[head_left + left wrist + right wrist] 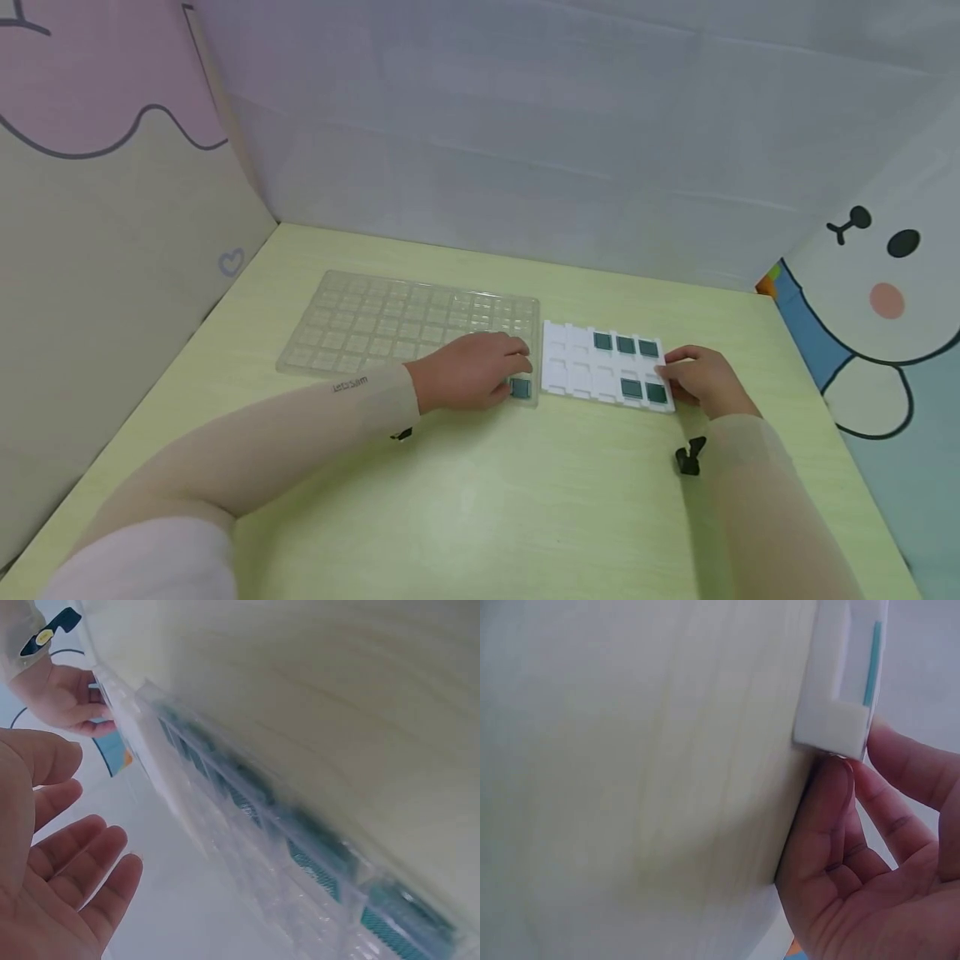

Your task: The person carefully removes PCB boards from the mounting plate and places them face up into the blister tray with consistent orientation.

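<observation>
My left hand (472, 371) is over the right end of a clear plastic compartment tray (360, 321), with its fingers loosely bent and nothing between them in the left wrist view. A dark green square chip (520, 388) sits in the tray's near right corner, just by the fingers. Several more green chips (405, 922) show along the near edge in the left wrist view, hidden by my arm from the head. At the right end of a white slotted tray (577, 367), my right hand (705, 382) pinches the edge, thumb on top. Several green chips (632, 388) lie in its slots.
Both trays lie side by side on a pale yellow table (465, 500). A white back wall (487, 142) rises behind it, with printed panels on the left and right sides. Dark clips (690, 457) are on the wrists.
</observation>
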A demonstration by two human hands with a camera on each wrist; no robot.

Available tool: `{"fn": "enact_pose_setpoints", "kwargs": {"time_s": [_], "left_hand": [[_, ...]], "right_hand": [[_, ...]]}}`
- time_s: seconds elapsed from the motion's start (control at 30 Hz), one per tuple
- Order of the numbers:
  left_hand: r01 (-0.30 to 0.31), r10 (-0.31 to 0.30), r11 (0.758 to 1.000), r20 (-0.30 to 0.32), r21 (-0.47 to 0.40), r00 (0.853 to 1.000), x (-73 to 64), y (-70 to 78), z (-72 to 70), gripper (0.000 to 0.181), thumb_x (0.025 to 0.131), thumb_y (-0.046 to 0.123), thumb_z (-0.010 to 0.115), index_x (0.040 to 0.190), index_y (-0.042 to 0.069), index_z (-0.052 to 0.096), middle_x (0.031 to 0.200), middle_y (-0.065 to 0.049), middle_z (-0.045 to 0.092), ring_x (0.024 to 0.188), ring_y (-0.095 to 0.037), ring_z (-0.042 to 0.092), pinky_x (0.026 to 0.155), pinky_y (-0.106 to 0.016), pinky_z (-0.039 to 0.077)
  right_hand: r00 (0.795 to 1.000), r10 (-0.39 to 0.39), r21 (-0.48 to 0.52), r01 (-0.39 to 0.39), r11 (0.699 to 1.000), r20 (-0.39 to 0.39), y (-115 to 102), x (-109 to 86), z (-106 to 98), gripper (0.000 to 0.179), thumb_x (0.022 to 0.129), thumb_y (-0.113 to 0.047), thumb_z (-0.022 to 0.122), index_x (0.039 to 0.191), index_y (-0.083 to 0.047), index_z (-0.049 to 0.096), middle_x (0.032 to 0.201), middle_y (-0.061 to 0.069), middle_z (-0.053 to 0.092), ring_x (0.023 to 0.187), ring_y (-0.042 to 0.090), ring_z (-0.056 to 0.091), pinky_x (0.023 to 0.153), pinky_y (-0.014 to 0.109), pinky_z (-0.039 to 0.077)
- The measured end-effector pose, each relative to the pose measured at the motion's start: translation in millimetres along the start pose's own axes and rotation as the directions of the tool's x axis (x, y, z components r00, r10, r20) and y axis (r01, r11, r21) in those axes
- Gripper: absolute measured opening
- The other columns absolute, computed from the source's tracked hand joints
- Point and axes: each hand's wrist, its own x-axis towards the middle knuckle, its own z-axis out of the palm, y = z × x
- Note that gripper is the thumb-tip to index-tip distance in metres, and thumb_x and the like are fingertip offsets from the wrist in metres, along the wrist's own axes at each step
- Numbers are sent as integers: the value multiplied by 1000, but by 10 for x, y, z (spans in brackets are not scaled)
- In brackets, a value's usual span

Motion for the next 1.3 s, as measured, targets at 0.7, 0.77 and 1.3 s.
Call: {"fn": "enact_pose_setpoints", "kwargs": {"time_s": [0.7,0.77,1.3], "left_hand": [[-26,24,998,23,59,999,600,105,-180,39,104,23,58,142,14,59,140,-1,58,129,-18,54,107,-30,43],[-16,15,999,20,49,1000,651,103,-185,39,104,22,57,142,14,60,140,-1,58,128,-18,55,106,-30,45],[63,-63,998,-4,4,998,1087,61,-107,35,105,23,56,138,15,62,132,2,60,117,-14,56,99,-27,47]], "right_hand": [[999,35,17,-35,999,-3,-5,13,10,51,102,-26,65,146,-6,50,135,21,49,103,32,54,81,37,44],[999,36,16,-36,999,0,-10,8,9,51,102,-27,65,146,-6,50,135,20,49,104,32,54,81,37,44],[1000,9,24,-9,1000,0,15,46,12,48,102,-24,65,144,-5,52,132,21,52,101,31,57,75,30,49]]}}
